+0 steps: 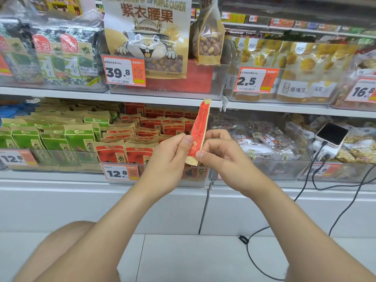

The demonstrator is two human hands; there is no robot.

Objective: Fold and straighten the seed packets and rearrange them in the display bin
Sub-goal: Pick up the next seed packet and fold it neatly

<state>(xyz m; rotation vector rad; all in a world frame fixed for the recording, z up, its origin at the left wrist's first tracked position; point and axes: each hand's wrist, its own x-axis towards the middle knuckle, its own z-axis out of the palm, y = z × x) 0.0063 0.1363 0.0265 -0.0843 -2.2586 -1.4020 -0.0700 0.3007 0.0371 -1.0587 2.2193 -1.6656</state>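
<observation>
Red seed packet (pixel 198 131) held upright, in front of display bin (pixel 193 180).
Lower end pinched by both grips: L hand (pixel 173 151) and R hand (pixel 219 153), thumbs on pkt face.

Upper shelf: white metal shelf board (pixel 61 91) with three clear plastic bins along its front edge.
Upper bins: dark green seaweed packs (pixel 67 58) at the left, a large beige cashew bag (pixel 148 37) in the middle, yellow chickpea pouches (pixel 301 68) at the right.
Lower shelf: white shelf board (pixel 50 176) carrying clear bins side by side.
Left bin: green-and-brown paper seed packets (pixel 50 139), standing in rows.
Middle display bin (pixel 195 178): red-and-brown paper seed packets (pixel 142 129).
Right bin (pixel 264 169): transparent bags of dried goods (pixel 264 137).
Floor: pale tiles (pixel 193 257); a black cable (pixel 254 261) lies on them.
</observation>
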